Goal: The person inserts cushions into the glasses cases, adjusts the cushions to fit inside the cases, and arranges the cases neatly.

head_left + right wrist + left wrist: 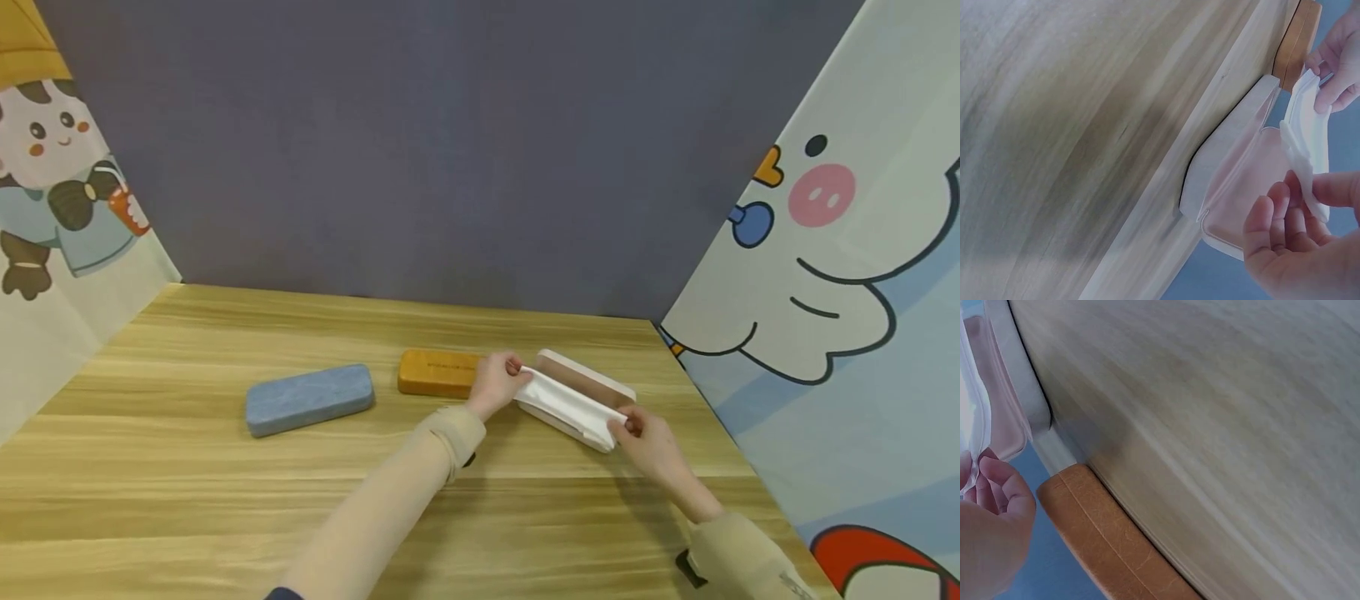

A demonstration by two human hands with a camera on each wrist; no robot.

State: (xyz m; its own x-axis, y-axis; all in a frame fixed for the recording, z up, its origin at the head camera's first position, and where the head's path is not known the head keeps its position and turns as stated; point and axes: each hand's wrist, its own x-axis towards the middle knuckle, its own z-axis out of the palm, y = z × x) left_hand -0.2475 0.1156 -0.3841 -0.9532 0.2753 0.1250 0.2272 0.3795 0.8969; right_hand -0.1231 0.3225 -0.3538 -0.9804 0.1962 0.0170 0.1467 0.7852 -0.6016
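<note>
A folded white cloth-like sheet [572, 406] is stretched between both hands. My left hand [497, 384] pinches its left end, and my right hand [651, 442] pinches the other end between thumb and fingers. Just beneath and behind the sheet lies an opened white case [1225, 150] with a pale pink lining [1250, 181]; in the head view its raised lid [585, 377] shows behind the sheet. The sheet hides part of the case's inside. Whether anything lies within it, I cannot tell.
Left of my left hand lies a closed orange-brown case [435, 372], partly covered by that hand. A closed blue case [310, 400] sits farther left on the wooden table [225, 508]. A grey wall [420, 150] stands behind, with cartoon-printed panels at both sides.
</note>
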